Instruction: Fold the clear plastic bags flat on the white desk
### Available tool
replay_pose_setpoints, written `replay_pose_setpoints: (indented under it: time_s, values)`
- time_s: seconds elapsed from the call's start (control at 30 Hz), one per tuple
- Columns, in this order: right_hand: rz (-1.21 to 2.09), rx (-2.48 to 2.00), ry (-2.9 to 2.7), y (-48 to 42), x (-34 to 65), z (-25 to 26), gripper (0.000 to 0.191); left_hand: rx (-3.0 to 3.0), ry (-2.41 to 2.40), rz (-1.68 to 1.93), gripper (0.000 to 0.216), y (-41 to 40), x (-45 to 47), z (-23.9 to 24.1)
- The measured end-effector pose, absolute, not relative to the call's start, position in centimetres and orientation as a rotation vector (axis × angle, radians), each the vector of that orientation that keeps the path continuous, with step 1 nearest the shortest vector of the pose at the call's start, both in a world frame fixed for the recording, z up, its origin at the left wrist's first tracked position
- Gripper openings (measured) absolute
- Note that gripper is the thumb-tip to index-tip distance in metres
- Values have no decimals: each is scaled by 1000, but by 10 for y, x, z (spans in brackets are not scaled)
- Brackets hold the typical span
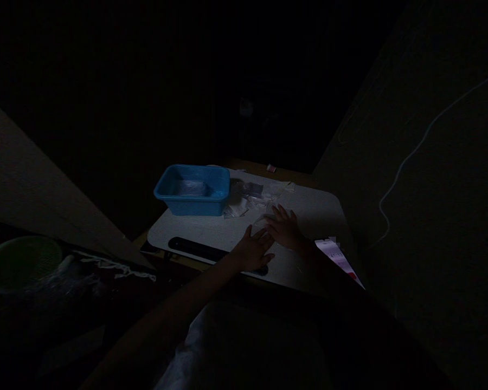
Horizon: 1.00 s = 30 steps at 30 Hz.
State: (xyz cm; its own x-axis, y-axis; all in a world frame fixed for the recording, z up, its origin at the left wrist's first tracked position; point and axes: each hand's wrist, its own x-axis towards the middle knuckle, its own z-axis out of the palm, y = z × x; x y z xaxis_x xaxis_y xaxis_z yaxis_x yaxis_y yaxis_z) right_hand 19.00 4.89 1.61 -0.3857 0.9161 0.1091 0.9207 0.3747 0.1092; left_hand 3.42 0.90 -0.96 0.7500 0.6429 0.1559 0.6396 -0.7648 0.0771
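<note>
The scene is very dark. My left hand (pixel 254 249) lies flat on a small white table (pixel 211 230), fingers stretched toward a clear plastic bag (pixel 264 219). My right hand (pixel 285 227) rests beside it with fingers spread, touching the same bag. A blue plastic tub (pixel 193 189) stands at the table's far left with something pale and clear inside. Several more clear plastic bags (pixel 252 195) lie in a loose pile just right of the tub, beyond my hands.
A dark slot or handle (pixel 195 249) runs along the table's near edge. A white and pink paper (pixel 337 254) lies at the right edge. Cardboard-like walls (pixel 431 189) enclose both sides, with a thin white cord (pixel 406 162) on the right one. A green round basket (pixel 20 260) sits low left.
</note>
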Motion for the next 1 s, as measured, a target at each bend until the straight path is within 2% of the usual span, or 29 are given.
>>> replay_pose_setpoints:
  time_s: [0.5,1.0]
  values:
    - [-165,-1556,-2614,83,176,41,25,2947,1067,384,53,6,35,-12]
    - [-143,-1705,-2675,116,147,39,25,2933,1064,404,50,2,34,-6]
